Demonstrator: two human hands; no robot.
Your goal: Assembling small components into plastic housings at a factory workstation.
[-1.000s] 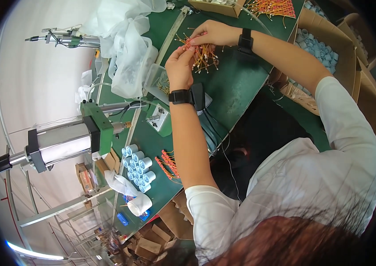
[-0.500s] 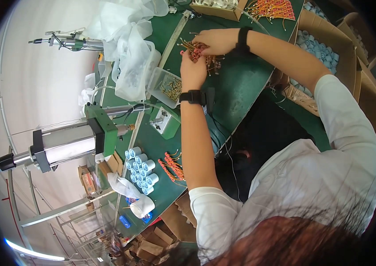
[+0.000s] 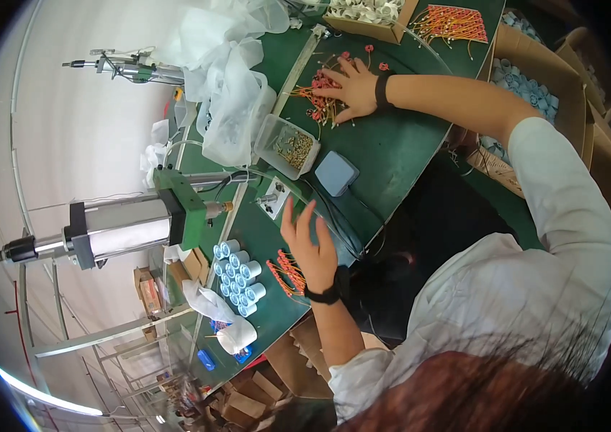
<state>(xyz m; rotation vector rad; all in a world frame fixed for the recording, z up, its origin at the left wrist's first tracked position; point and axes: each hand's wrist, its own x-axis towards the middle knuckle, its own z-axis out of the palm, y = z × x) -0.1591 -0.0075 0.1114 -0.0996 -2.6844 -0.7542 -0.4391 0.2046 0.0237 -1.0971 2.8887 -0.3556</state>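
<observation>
wires (image 3: 318, 82) now under right hand (image 3: 358, 91) alone, left hand (image 3: 317, 258) withdrawn

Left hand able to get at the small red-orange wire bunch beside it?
Likely yes: the left hand looks empty, fingers spread, and the wire bunch lies beside it on the green table, mostly uncovered.

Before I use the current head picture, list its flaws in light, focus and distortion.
Head view: black fisheye rim, pipe bowed at far left; head view: light tube glaring white at lower left, bright reflection on the cylinder; head view: hair soft along the bottom, right hand fairly sharp.
</observation>
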